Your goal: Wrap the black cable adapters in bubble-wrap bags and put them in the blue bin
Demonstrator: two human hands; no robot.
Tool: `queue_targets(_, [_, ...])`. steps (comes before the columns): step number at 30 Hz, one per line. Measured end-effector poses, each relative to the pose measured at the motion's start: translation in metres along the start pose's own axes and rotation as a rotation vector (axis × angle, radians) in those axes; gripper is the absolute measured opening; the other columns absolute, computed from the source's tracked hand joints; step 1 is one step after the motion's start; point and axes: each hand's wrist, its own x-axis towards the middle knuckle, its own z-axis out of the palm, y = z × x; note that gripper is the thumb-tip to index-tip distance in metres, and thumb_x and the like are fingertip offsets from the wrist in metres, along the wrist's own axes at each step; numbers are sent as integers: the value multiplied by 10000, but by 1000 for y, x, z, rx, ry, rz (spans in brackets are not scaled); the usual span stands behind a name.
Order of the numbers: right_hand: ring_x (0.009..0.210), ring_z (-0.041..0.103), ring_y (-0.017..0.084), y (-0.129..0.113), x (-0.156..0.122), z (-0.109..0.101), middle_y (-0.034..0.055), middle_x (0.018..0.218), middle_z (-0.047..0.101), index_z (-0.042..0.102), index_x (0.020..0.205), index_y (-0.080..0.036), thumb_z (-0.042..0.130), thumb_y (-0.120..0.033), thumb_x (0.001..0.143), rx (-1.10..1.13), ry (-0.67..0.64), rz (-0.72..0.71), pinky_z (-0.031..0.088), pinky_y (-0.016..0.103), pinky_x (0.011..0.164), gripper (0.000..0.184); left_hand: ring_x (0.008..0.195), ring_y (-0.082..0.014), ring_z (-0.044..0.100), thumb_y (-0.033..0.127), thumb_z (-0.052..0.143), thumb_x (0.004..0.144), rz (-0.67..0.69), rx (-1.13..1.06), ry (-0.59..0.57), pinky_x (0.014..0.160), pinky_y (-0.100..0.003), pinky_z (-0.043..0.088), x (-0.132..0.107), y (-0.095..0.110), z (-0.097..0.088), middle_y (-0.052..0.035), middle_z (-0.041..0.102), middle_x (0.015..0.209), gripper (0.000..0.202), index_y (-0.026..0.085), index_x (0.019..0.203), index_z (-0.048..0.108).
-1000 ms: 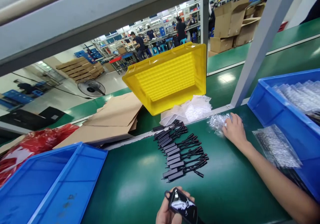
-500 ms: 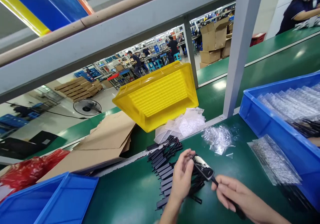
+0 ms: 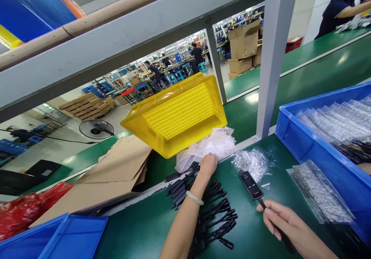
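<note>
My right hand (image 3: 285, 220) is closed around the black cable of a flat black controller (image 3: 251, 185). The controller's glossy face, with small white markings, points up. My left hand (image 3: 209, 164) is at the near edge of a pile of clear bubble-wrap bags (image 3: 217, 143). Its fingers are curled, but the tips are hidden, so I cannot see what they grip. Below the left forearm lie rows of black controllers with cables (image 3: 220, 224), partly covered by the arm. Crumpled clear plastic film (image 3: 252, 162) lies just beyond the held controller.
A blue bin (image 3: 315, 147) of bubble-wrapped pieces stands at right, with a wrapped bundle (image 3: 320, 189) beside it. A yellow crate (image 3: 174, 116) leans behind the bags. Cardboard sheets (image 3: 113, 174) and another blue bin (image 3: 72, 236) are at left. A grey post (image 3: 272, 58) rises behind the table.
My left hand has left the controller and reached forward to the bubble-wrap bags. The right hand keeps the controller by its cable, now a little further right and turned to show white markings.
</note>
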Motion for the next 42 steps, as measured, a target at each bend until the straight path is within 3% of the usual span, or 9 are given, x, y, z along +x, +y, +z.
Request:
queue_targets(5, [574, 380, 111, -10, 2, 6, -36, 673, 487, 568, 1019, -186, 406, -643, 934, -41, -48, -20, 331, 270, 649, 493, 939, -192, 633, 328, 582, 912, -14, -43, 35, 829, -409, 541, -2, 5, -4, -68, 644, 1071, 247, 141, 1069, 614])
queue_targets(10, [588, 409, 123, -14, -10, 5, -27, 685, 500, 564, 1036, -191, 409, -666, 918, -61, -32, -33, 340, 268, 624, 513, 867, -173, 634, 186, 520, 905, -35, -233, 253, 806, -335, 517, -34, 0, -34, -55, 657, 919, 114, 131, 884, 618])
queue_targets(15, [553, 407, 111, -10, -22, 0, -33, 675, 497, 552, 1055, -189, 419, -679, 906, -40, -35, -13, 344, 261, 593, 529, 688, -145, 607, 252, 348, 937, -86, -489, 455, 641, -237, 490, -143, -37, -72, -29, 608, 743, 247, 166, 817, 546])
queue_targets(18, [539, 416, 105, -10, -24, 5, -29, 678, 506, 561, 1065, -186, 434, -688, 894, -48, -81, 14, 350, 255, 567, 545, 608, -132, 550, 405, 496, 895, -173, -887, 542, 563, -212, 455, -230, -67, -72, 4, 562, 663, 268, 180, 760, 553])
queue_targets(22, [530, 440, 109, -13, -26, 19, -16, 675, 526, 592, 1081, -190, 442, -684, 893, -101, -183, 60, 361, 256, 540, 549, 551, -134, 500, 518, 626, 796, -457, -1185, 431, 521, -232, 446, -327, -98, -39, 4, 547, 624, 349, 174, 737, 609])
queue_targets(26, [550, 478, 130, -8, -25, 32, 7, 691, 550, 616, 1122, -201, 458, -668, 892, -180, -300, 111, 378, 263, 529, 544, 524, -166, 519, 665, 608, 692, -753, -1011, 403, 502, -276, 461, -382, -112, 9, -16, 567, 580, 491, 174, 670, 617])
queue_targets(32, [557, 488, 135, 9, -26, 62, 20, 697, 569, 633, 1148, -209, 473, -639, 899, -253, -501, 169, 427, 262, 552, 522, 750, -239, 603, 556, 504, 773, -956, -678, 531, 679, -349, 501, -401, -85, 51, -66, 600, 787, 358, 208, 792, 586])
queue_targets(38, [596, 523, 131, 15, -36, 102, 12, 729, 592, 626, 1080, -218, 424, -606, 940, -307, -692, 199, 433, 234, 568, 460, 659, -170, 577, 276, 491, 840, -725, -510, 259, 603, -277, 450, -387, -19, 66, -43, 552, 861, 100, 221, 767, 530])
queue_targets(42, [614, 550, 133, 18, -39, 118, 8, 713, 595, 607, 891, -201, 361, -552, 981, -429, -769, 161, 417, 227, 582, 438, 613, -156, 552, 158, 448, 825, -757, -477, 218, 590, -267, 434, -383, -10, 77, -27, 513, 781, 146, 216, 697, 488])
